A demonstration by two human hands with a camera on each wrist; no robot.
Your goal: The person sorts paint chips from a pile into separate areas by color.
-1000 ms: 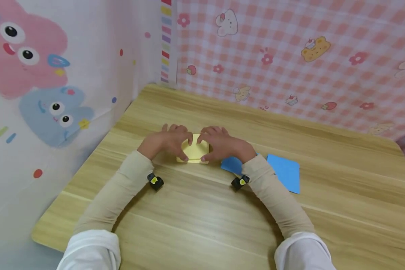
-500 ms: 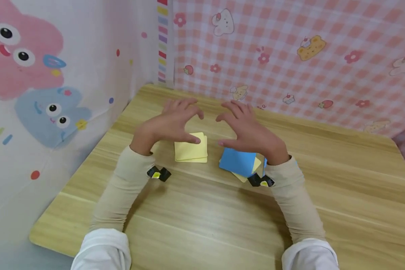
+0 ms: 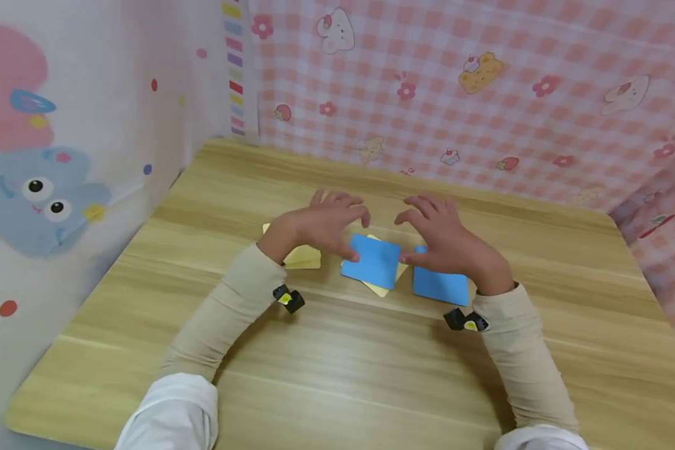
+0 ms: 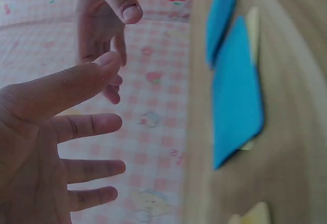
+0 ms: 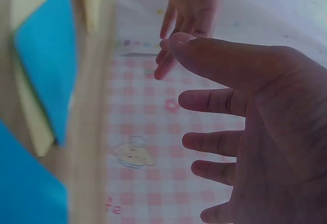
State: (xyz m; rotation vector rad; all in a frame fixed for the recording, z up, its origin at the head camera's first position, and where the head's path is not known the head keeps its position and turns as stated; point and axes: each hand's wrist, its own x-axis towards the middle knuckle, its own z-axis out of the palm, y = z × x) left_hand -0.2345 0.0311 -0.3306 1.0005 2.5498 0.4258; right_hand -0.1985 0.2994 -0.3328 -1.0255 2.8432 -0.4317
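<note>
Above the table, my left hand [image 3: 329, 225] is spread with nothing in it, its thumb overlapping the left edge of the middle blue card [image 3: 375, 262]. That card lies askew on a yellow card [image 3: 380, 290], whose corners stick out. My right hand [image 3: 449, 240] is spread too, its thumb tip beside the middle card's right edge in the head view. Partly behind it lies another blue card [image 3: 441, 289]. The yellow cards [image 3: 306, 257] at the left lie partly hidden by my left wrist. In the left wrist view my left palm [image 4: 30, 132] holds nothing, well apart from the cards.
A light wooden table [image 3: 337, 362] bears all the cards. At its back hangs a pink checked cloth [image 3: 427, 125], and a white cloth with cartoon figures [image 3: 112, 94] hangs on the left. Each wrist wears a small black camera [image 3: 289, 299].
My hands have come off the yellow cards, lifted and moved right over the blue cards, with a gap opened between them. The yellow cards are left in a pile. The view has swung slightly right.
</note>
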